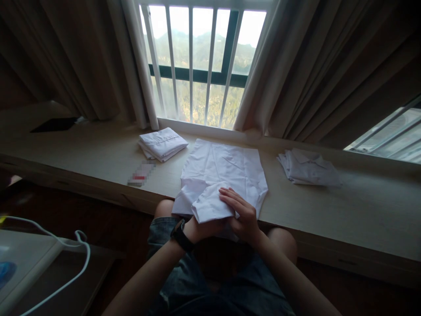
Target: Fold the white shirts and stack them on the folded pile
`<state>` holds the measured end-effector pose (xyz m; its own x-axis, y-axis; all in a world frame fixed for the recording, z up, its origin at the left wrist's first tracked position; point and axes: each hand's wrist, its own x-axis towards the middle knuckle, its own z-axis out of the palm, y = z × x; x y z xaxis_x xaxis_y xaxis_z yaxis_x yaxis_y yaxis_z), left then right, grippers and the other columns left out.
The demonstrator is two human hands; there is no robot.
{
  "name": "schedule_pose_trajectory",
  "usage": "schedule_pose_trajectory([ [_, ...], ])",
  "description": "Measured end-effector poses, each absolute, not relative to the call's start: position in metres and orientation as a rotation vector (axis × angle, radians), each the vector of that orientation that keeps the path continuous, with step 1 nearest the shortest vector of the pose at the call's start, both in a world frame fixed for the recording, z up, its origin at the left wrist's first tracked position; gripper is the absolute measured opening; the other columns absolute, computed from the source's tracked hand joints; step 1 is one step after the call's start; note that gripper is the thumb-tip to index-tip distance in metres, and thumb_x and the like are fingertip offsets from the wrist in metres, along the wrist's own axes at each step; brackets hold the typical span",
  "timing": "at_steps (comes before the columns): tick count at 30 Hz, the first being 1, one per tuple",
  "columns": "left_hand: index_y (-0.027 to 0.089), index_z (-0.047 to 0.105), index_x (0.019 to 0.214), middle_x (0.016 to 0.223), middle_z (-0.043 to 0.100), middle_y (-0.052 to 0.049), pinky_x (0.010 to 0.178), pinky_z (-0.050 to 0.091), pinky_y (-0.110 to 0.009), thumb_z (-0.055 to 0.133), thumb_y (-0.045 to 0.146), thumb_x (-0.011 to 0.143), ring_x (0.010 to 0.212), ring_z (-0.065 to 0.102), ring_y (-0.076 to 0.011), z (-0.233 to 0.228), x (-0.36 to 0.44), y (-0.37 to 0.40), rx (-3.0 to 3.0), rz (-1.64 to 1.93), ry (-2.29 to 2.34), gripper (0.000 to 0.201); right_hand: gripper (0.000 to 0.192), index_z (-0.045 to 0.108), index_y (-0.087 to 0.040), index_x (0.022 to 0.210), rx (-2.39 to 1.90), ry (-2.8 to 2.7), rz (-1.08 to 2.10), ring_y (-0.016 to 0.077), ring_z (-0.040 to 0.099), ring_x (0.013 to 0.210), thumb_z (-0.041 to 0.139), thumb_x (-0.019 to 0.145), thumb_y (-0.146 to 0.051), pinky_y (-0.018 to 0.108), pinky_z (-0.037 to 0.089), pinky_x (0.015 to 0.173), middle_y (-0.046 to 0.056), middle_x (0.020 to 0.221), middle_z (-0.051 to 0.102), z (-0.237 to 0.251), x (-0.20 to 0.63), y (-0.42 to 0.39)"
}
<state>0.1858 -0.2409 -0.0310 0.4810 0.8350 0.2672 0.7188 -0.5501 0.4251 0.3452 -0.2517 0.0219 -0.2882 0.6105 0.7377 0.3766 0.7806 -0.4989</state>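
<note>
A white shirt [226, 160] lies spread and creased on the pale ledge, its near part folded over and hanging past the front edge above my lap. My left hand [202, 230], with a black watch on the wrist, is under the folded flap; cloth hides its fingers. On top of that flap rest the fingers of my right hand [241, 215], with the cloth between them and the thumb side below. Left of the shirt is a folded stack of white cloth [163, 144]. To the right sits a folded white shirt [309, 166] with its collar showing.
The long ledge [362, 206] runs under a barred window [204, 70] with grey curtains [305, 66] on both sides. A blurred-out small item [141, 173] lies near the ledge's front edge. A dark flat object [54, 124] is far left. A white cable [87, 259] loops at lower left.
</note>
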Motion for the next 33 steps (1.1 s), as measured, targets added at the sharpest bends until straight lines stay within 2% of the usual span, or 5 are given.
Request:
schedule_pose_trajectory([
  [6,0.021,0.045,0.149,0.154,0.048,-0.011,0.125,0.028,-0.049,0.057,0.03,0.091,0.149,0.036,-0.0287,-0.006,0.166,-0.24,2.614,0.726,1.165,0.06,0.04,0.074,-0.025,0.115,-0.917,-1.469,0.574,0.0253,0.068,0.116,0.061,0.079,-0.013,0.044,0.055,0.103,0.006,0.121,0.073,0.047,0.354,-0.247],
  [11,0.025,0.033,0.156,0.165,0.026,-0.016,0.121,0.015,-0.068,0.08,0.044,0.075,0.154,0.017,-0.041,-0.045,0.125,-0.239,2.639,0.676,1.586,0.096,0.022,0.072,-0.024,0.1,-0.814,-0.954,0.785,0.0247,0.071,0.105,0.066,0.081,-0.03,0.045,0.058,0.097,0.006,0.107,0.076,0.085,0.38,-0.218],
  [20,0.023,0.039,0.15,0.154,0.042,-0.016,0.096,0.055,-0.041,0.055,0.013,0.083,0.127,0.058,-0.0308,-0.095,0.08,-0.237,2.163,0.673,1.997,0.069,0.021,0.069,-0.028,0.095,-0.728,-0.753,0.895,0.0209,0.071,0.097,0.061,0.08,-0.016,0.037,0.062,0.09,0.001,0.089,0.074,0.138,0.412,-0.174],
  [26,0.019,0.052,0.134,0.114,0.063,-0.012,0.078,0.058,-0.038,0.052,0.011,0.084,0.098,0.067,-0.0284,-0.098,0.078,-0.242,2.182,0.658,2.119,0.051,0.024,0.07,-0.026,0.089,-0.797,-0.761,0.934,0.0185,0.07,0.099,0.05,0.086,-0.012,0.033,0.059,0.09,0.002,0.083,0.074,0.156,0.427,-0.151],
  [33,0.026,0.066,0.111,0.105,0.067,-0.008,0.079,0.057,-0.036,0.054,0.018,0.088,0.084,0.068,-0.0216,-0.102,0.09,-0.271,2.587,0.803,1.542,0.028,0.027,0.066,-0.028,0.086,-0.852,-0.725,0.968,0.0139,0.066,0.104,0.046,0.097,-0.013,0.026,0.059,0.088,0.0,0.087,0.074,0.186,0.437,-0.086],
])
